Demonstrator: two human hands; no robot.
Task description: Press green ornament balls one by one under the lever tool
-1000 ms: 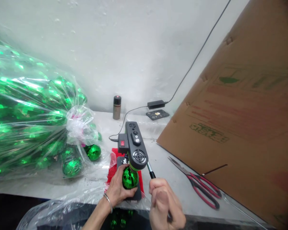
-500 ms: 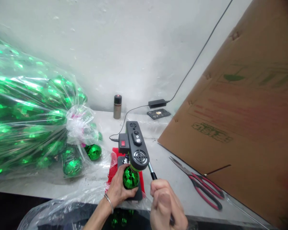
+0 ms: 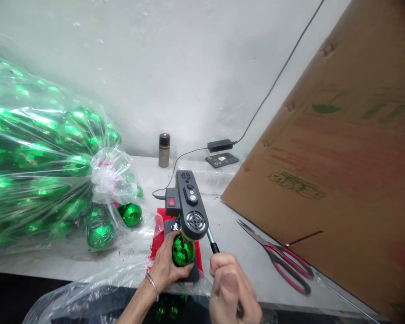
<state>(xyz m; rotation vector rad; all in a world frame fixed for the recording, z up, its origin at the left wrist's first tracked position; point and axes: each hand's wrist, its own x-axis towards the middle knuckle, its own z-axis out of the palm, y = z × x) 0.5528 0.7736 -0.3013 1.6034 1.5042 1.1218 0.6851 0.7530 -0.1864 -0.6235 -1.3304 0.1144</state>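
Observation:
A shiny green faceted ball ornament (image 3: 183, 250) sits under the head of a black bench machine (image 3: 191, 204) that has a red switch on its side. Fingers and thumb of my left hand (image 3: 168, 261), with a bracelet at the wrist, wrap round the ball from the left. My right hand (image 3: 232, 288) is closed in a fist, and a black lever handle (image 3: 215, 248) on a metal rod runs into it from the machine's right side. The ball's top is hidden by the machine head. Beneath the machine lies a red cloth (image 3: 157, 240).
On the left bulges a clear plastic bag (image 3: 110, 173) of green balls. Large scissors (image 3: 280, 256) lie at the right beside a cardboard box (image 3: 324, 157). Behind stand a small bottle (image 3: 164, 150), a power adapter (image 3: 220, 145) and a phone (image 3: 222, 159). Another plastic bag (image 3: 87, 288) hangs at the front edge.
The whole view has shifted very slightly. Both hands, the ball and the lever keep the same positions relative to the machine.

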